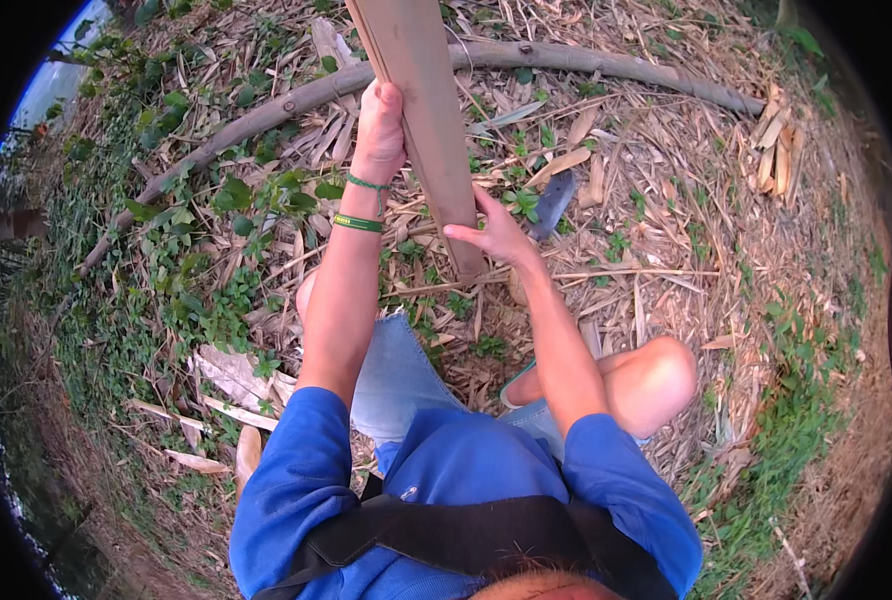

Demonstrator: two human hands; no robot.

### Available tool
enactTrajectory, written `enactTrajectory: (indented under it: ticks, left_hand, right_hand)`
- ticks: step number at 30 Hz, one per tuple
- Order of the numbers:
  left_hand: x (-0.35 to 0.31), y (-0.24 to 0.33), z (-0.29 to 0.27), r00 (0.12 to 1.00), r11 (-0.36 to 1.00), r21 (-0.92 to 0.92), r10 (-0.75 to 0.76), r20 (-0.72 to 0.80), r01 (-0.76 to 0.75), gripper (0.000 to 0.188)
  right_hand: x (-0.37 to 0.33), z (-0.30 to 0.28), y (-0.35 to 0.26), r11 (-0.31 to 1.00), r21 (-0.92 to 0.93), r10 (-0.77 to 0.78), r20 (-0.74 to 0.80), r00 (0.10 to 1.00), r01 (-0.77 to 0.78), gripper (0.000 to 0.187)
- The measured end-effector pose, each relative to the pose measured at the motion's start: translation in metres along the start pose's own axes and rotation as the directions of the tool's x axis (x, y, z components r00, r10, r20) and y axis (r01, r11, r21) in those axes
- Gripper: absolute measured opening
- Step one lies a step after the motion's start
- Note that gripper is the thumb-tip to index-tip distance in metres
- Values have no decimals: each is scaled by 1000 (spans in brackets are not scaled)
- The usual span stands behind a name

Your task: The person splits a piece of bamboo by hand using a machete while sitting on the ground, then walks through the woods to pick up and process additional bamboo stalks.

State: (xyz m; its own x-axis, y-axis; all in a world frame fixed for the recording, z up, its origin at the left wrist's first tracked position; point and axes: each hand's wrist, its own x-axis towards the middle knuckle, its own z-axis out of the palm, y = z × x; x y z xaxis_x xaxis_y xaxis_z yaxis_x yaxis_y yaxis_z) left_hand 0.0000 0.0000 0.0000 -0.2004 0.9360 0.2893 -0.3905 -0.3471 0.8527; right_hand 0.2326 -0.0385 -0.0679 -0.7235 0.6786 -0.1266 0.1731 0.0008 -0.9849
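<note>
A long, flat, tan-brown board (428, 120) runs from the top edge down toward my knees, narrowing toward its lower end. Layered edges show along its upper left side. My left hand (380, 128) is closed round the left edge of the board, thumb uppermost; the fingers behind it are hidden. Lower down, my right hand (494, 236) grips the right edge near the bottom end, with the thumb across the front face. Just right of that hand a dark grey blade (554, 204) lies on the ground; I cannot make out a handle.
A long curved branch (291, 103) lies across the ground beyond my hands, passing behind the board. Dry husks and wood strips (782, 150) are strewn about. Leafy green plants (236, 195) grow at the left, grass (766, 465) at the right. My bent knee (661, 380) sticks out right.
</note>
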Motion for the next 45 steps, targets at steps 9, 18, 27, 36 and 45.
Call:
enactTrajectory:
  ticks: [9,18,27,36,45]
  left_hand:
    - [-109,-101,12,676,885,139,-229,-701,445,56]
    - [-260,-187,63,589,360,475,-360,-723,803,71]
    - [-269,-192,80,669,-185,712,-246,-701,678,72]
    - [-282,-209,77,678,473,487,-547,-491,734,55]
    - [-289,-229,105,625,271,569,-452,-637,776,64]
  right_hand:
    - [28,25,-9,823,-477,-218,-767,604,-308,63]
    - [29,30,109,689,-433,95,-740,665,-581,79]
    - [-74,7,171,478,-251,341,-830,441,-842,76]
    - [-65,-24,156,524,-41,391,-876,283,-850,44]
    - [-49,-55,101,855,508,492,-735,467,-101,26]
